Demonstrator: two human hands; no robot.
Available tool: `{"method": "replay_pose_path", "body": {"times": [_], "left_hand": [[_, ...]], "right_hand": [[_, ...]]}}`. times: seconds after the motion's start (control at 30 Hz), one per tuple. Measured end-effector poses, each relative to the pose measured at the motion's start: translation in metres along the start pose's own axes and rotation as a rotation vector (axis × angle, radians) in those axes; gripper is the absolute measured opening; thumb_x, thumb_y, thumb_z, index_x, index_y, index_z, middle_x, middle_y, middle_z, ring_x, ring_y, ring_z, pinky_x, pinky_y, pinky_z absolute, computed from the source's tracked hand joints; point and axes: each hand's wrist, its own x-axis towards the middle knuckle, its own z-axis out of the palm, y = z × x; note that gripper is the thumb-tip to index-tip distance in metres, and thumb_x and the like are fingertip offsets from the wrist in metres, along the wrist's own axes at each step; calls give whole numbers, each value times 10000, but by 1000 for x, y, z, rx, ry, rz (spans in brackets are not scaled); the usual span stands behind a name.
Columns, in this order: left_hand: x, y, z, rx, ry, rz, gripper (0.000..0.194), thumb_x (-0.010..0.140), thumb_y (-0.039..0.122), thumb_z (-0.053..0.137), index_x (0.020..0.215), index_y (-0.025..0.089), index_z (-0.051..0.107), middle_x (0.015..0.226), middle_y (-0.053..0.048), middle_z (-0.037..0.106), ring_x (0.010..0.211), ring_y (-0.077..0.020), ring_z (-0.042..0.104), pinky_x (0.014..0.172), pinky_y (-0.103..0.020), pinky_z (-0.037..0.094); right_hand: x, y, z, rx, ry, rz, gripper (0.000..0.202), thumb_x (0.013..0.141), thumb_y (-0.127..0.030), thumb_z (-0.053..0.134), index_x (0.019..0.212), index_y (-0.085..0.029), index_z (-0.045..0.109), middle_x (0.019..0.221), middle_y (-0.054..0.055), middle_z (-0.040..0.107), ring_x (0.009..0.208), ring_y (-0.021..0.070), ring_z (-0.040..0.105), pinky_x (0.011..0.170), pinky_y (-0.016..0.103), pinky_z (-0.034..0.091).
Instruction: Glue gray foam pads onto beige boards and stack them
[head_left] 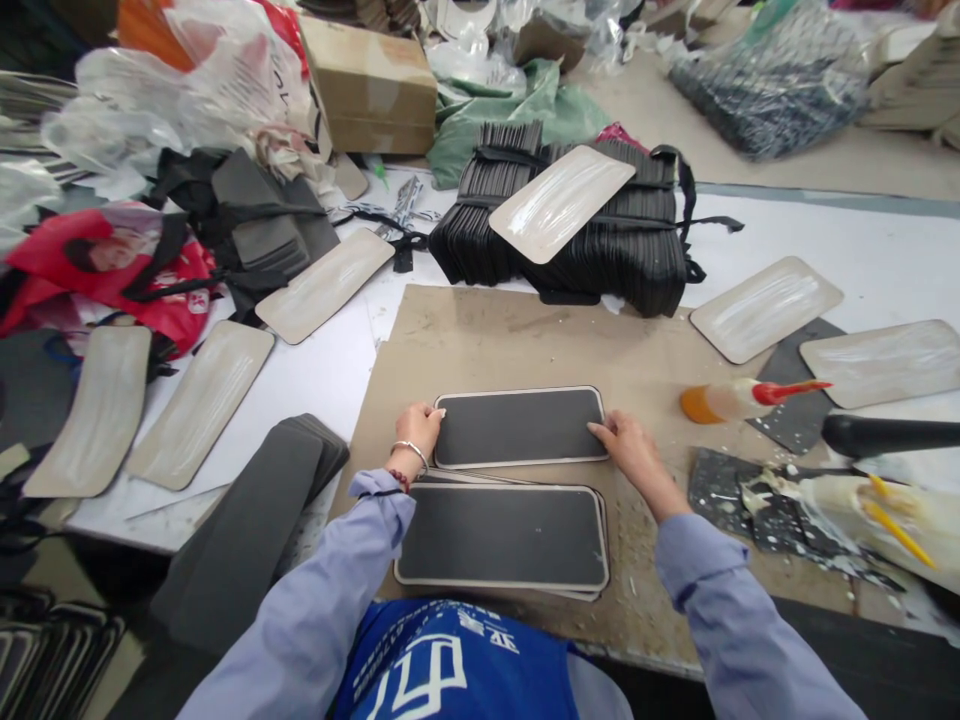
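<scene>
A dark grey rounded panel with a pale border (pixel 521 428) lies on the brown board (pixel 480 335). My left hand (pixel 418 432) grips its left end between thumb and fingers. At the panel's right end, my right hand (pixel 626 445) pinches the edge with thumb and fingers closed. Just below, nearer my body, is a small stack of similar bordered panels (pixel 502 537). To the left of my left forearm lies a fanned pile of plain dark sheets (pixel 255 510).
Pale glue-streaked panels (pixel 322 285) lie on both sides. Behind the board sits a strapped black bundle (pixel 487 215), one pale panel (pixel 562 203) on top. At right are a red-tipped bottle (pixel 724 400), a black handle (pixel 885 436) and a glue container (pixel 862 510).
</scene>
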Motion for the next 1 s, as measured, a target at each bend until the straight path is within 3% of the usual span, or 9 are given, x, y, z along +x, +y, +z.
{"method": "replay_pose_path", "body": {"times": [0.33, 0.47, 0.53, 0.6, 0.67, 0.73, 0.87, 1.0], "left_hand": [[1, -5, 6, 60, 84, 11, 206, 791, 338, 541, 750, 151, 619, 795, -110, 678, 778, -216, 627, 662, -278, 427], [-7, -11, -2, 37, 198, -56, 265, 870, 321, 393, 845, 149, 593, 783, -102, 662, 757, -204, 622, 676, -297, 453], [-16, -9, -2, 93, 308, 89, 297, 893, 294, 331, 961, 141, 576, 892, -122, 650, 856, -211, 607, 759, -326, 455], [-25, -3, 6, 178, 331, 393, 315, 886, 306, 363, 1085, 150, 551, 1073, -134, 607, 1036, -225, 546, 892, -358, 415], [-29, 4, 18, 256, 245, 702, 391, 862, 354, 429, 1216, 198, 488, 1276, -118, 495, 1224, -251, 402, 1013, -401, 318], [-28, 8, 31, 305, 161, 862, 500, 832, 425, 472, 1298, 253, 410, 1400, -94, 364, 1320, -281, 251, 1067, -446, 232], [-17, 5, 46, 355, 93, 887, 607, 809, 509, 468, 1349, 267, 336, 1456, -103, 262, 1351, -294, 160, 1087, -471, 166], [-12, 1, 47, 378, 87, 889, 622, 804, 517, 470, 1356, 272, 323, 1460, -102, 255, 1353, -285, 159, 1090, -468, 150]], "right_hand": [[1, 1, 1, -51, -1, -25, 271, 746, -393, 501, 593, -231, 346, 579, -7, 445, 585, 157, 415, 576, 279, 293], [2, 5, 4, -55, 17, -39, 258, 740, -398, 492, 602, -233, 350, 586, -10, 436, 588, 157, 407, 572, 279, 287], [3, 6, 5, -57, 12, -39, 263, 735, -411, 489, 601, -234, 349, 586, -10, 434, 586, 158, 406, 573, 282, 288], [3, 7, 5, -57, 8, -38, 270, 732, -427, 483, 600, -235, 347, 585, -9, 434, 585, 159, 406, 576, 286, 292], [2, 6, 3, -61, 9, -41, 275, 738, -440, 463, 598, -237, 343, 583, -7, 434, 589, 162, 408, 579, 291, 298], [1, 4, 2, -60, 10, -48, 284, 750, -454, 436, 596, -237, 338, 581, -4, 436, 593, 164, 412, 586, 296, 308], [-2, 1, 1, -30, 16, -70, 308, 780, -482, 384, 600, -236, 340, 601, 8, 463, 599, 165, 430, 600, 300, 331], [-4, 0, -2, -87, -2, -20, 313, 799, -486, 392, 620, -230, 370, 616, 20, 494, 618, 172, 467, 597, 298, 347]]}}
